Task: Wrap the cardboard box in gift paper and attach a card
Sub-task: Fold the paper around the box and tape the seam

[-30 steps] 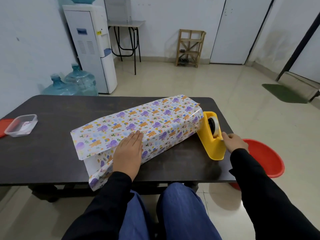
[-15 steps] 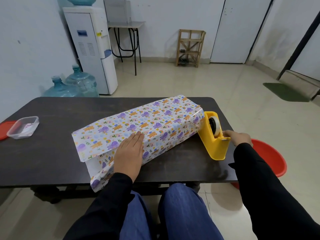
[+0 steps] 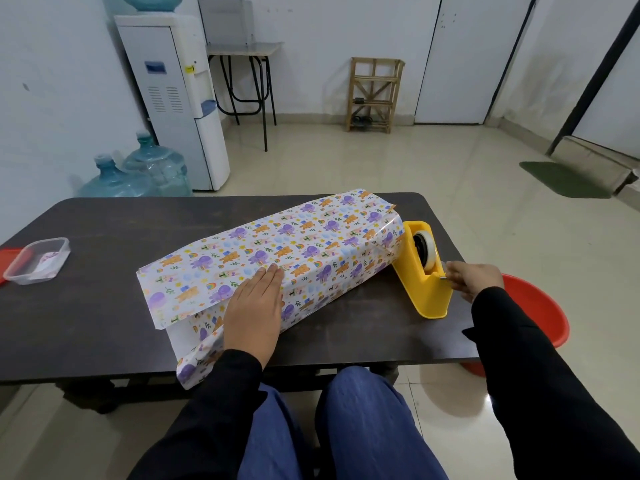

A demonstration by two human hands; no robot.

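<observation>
The box (image 3: 277,261) lies at a slant across the middle of the dark table (image 3: 86,306), already covered around its length in the printed gift paper (image 3: 311,237); both ends are open, with loose paper sticking out at the near left end. The left hand (image 3: 254,306) lies flat, fingers spread straight, pressing the paper overlap down on the near side, gripping nothing. The right hand (image 3: 472,277) is at the cutter end of the yellow tape dispenser (image 3: 424,271), which stands touching the box's right end; its fingertips seem pinched at the tape's free end, though I cannot tell if tape is truly held.

The step in hand looks like taping the long seam. Next, a strip must be pulled, torn off and carried to the overlap while the left palm holds the paper tight.

A clear plastic tub (image 3: 36,261) sits well apart at the left edge. A red basin (image 3: 540,313) stands on the floor beside the right arm. Nothing blocks the path.
</observation>
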